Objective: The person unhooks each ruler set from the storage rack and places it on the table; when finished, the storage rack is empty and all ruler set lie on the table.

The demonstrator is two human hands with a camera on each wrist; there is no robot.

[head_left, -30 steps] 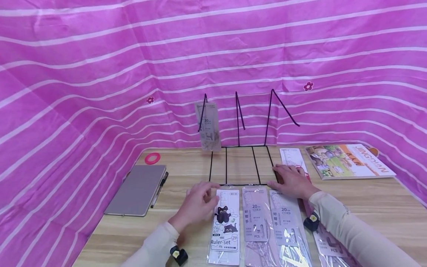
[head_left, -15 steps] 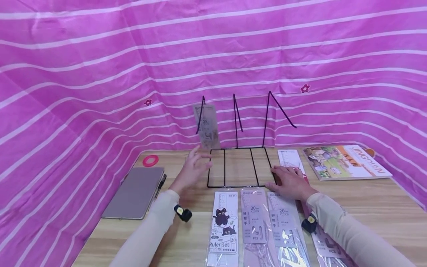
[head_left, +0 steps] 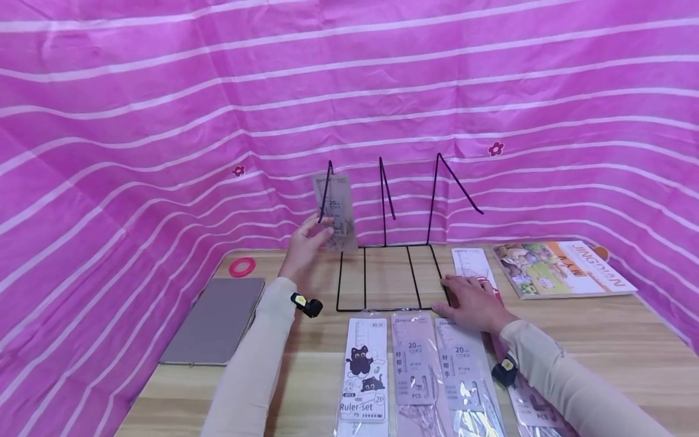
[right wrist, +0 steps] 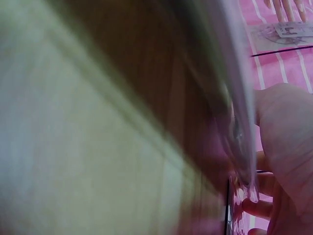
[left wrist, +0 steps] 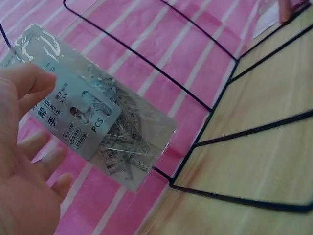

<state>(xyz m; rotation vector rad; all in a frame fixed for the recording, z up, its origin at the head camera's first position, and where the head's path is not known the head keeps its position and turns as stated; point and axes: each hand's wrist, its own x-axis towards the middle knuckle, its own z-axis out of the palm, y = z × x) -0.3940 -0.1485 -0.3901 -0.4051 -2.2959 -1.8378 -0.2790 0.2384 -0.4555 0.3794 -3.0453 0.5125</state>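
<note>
In the head view my left hand (head_left: 306,246) is raised at a clear ruler-set pack (head_left: 344,209) that hangs from the left hook of a black wire rack (head_left: 364,279). The left wrist view has the hand (left wrist: 29,152) spread in front of the hanging pack (left wrist: 122,142), fingers loosely bent; whether they touch it I cannot tell. My right hand (head_left: 472,303) rests at the right side of the rack's base. Its fingers partly cover a white packet with a red print (head_left: 474,262).
In front of the rack lie a cat-print ruler set (head_left: 364,370) and several pale ruler packs (head_left: 413,364). A grey notebook (head_left: 215,321) and a pink ring (head_left: 242,267) are on the left, a picture book (head_left: 562,270) on the right. Striped pink cloth (head_left: 349,79) stands behind.
My left hand has moved from beside the cat-print pack up and away to the hanging pack. The right hand has stayed at the rack's base. The head view has shifted slightly.
</note>
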